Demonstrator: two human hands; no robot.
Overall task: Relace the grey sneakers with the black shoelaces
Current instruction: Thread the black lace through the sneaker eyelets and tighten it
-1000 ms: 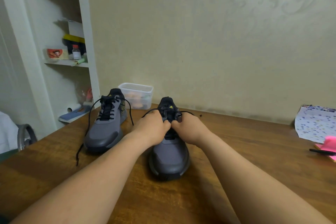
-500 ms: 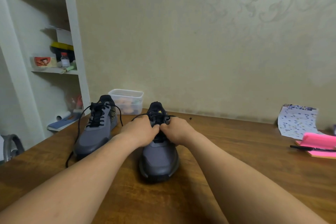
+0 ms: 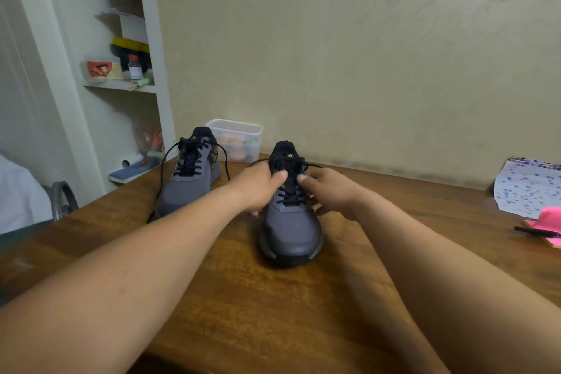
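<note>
We see a clear tub (image 3: pixel 235 140) by the wall holding pale orange things, too blurred to name. In front of it stands the far grey sneaker (image 3: pixel 188 188). Beside that is the near grey sneaker (image 3: pixel 290 231), where the left hand (image 3: pixel 258 188) and right hand (image 3: pixel 331 191) pinch its black shoelaces (image 3: pixel 288 191). A pink notepad (image 3: pixel 549 218) and a pen (image 3: pixel 534 232) lie at the right of the wooden surface (image 3: pixel 273 313).

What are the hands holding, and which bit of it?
The left hand and right hand each pinch the black lace of the near sneaker, up by its top eyelets, one on each side.
</note>
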